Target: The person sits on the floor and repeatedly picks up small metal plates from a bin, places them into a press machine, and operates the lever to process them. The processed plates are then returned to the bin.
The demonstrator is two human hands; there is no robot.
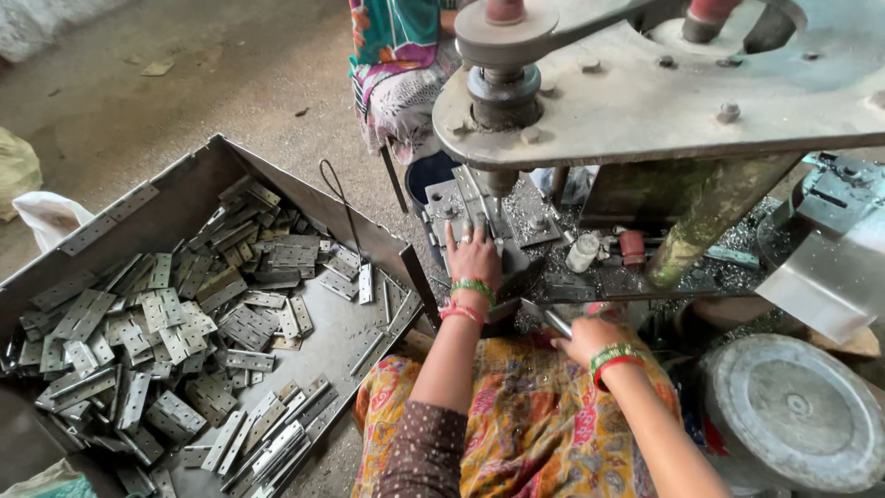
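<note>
Head view, left hand [474, 257] flat open on press bed [516, 263], right hand [584, 337] gripping metal rod [556, 322]

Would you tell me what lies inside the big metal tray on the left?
The metal tray holds a loose heap of flat grey hinges. Its bare floor shows near the right wall; whatever lies beneath the heap is covered.
</note>
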